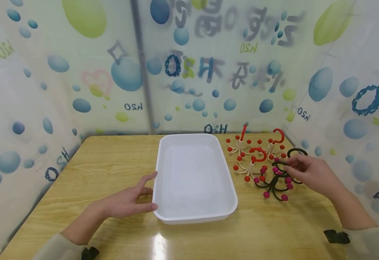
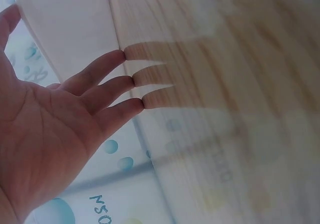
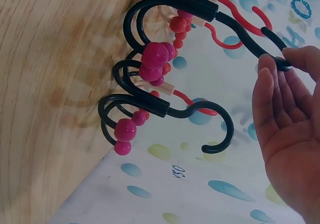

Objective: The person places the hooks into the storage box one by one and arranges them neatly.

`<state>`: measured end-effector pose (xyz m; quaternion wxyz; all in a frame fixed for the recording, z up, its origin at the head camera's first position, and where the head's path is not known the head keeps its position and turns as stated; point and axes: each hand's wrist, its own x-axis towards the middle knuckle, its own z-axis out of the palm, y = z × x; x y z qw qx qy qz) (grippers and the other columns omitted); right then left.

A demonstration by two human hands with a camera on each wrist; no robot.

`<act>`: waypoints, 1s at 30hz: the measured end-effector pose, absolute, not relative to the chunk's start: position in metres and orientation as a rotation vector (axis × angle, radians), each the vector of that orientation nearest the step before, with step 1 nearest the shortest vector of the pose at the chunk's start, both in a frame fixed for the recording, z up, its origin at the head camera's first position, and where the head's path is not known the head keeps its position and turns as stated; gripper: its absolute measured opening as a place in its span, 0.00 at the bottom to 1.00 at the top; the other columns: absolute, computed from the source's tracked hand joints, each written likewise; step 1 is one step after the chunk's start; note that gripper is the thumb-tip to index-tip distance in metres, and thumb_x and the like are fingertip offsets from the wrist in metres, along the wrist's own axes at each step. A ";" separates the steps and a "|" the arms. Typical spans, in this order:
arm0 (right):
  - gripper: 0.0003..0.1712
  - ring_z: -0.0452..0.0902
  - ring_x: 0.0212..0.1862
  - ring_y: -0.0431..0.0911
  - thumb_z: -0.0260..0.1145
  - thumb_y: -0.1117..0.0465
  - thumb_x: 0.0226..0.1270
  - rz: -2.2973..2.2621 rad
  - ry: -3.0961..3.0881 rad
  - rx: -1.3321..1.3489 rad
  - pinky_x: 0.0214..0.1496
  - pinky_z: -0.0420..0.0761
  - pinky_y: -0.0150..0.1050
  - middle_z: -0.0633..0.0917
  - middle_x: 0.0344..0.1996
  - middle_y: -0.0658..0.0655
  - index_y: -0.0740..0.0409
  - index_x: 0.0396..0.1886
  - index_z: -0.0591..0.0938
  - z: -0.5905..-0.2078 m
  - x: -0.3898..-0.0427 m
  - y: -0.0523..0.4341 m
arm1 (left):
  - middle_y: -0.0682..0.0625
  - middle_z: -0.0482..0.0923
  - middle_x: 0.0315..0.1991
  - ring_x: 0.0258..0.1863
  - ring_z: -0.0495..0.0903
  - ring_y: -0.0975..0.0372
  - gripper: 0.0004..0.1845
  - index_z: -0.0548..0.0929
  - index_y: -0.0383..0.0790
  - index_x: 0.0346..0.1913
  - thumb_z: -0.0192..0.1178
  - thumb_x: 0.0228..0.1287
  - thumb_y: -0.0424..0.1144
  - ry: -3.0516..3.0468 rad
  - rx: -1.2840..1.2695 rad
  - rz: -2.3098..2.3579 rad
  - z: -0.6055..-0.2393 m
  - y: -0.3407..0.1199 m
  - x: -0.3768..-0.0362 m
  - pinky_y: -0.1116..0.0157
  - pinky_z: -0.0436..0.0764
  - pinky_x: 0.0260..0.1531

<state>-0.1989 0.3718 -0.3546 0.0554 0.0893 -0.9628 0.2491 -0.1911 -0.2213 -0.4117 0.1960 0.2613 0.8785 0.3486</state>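
Head view showed the right hand (image 1: 309, 171) pinching a black hook (image 1: 278, 180); the flat left hand (image 1: 129, 200) steadied the tray (image 1: 163, 159); lifting it clear seemed next.

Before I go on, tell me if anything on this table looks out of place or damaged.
Nothing stands out. The white tray sits flat and empty, the red hooks stand upright, and the right hand touches the black hooks.

Both forearms wear pale beige sleeves (image 1: 369, 240) reaching the wrists. A black strap (image 1: 336, 236) sits at each cuff. The left hand (image 1: 127, 202) and right hand (image 1: 309, 173) are bare
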 end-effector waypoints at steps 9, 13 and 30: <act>0.12 0.80 0.30 0.31 0.73 0.57 0.79 0.736 -2.766 0.282 0.27 0.82 0.34 0.92 0.37 0.55 0.60 0.52 0.88 -0.349 -0.188 0.372 | 0.39 0.79 0.75 0.77 0.75 0.40 0.53 0.40 0.53 0.90 0.65 0.80 0.58 2.451 0.732 0.976 -0.412 -0.221 -0.192 0.33 0.71 0.75; 0.09 0.79 0.29 0.29 0.75 0.61 0.76 0.737 -2.652 0.310 0.26 0.78 0.31 0.90 0.32 0.47 0.60 0.50 0.89 -0.342 -0.181 0.370 | 0.39 0.80 0.75 0.77 0.75 0.40 0.53 0.39 0.53 0.90 0.65 0.80 0.59 2.449 0.728 0.975 -0.412 -0.221 -0.192 0.33 0.70 0.75; 0.08 0.81 0.31 0.38 0.75 0.59 0.76 0.942 -2.587 0.492 0.32 0.81 0.29 0.90 0.35 0.50 0.55 0.50 0.90 -0.292 -0.189 0.282 | 0.40 0.81 0.73 0.76 0.76 0.40 0.53 0.40 0.51 0.90 0.65 0.79 0.59 2.481 0.748 0.956 -0.413 -0.223 -0.192 0.33 0.72 0.75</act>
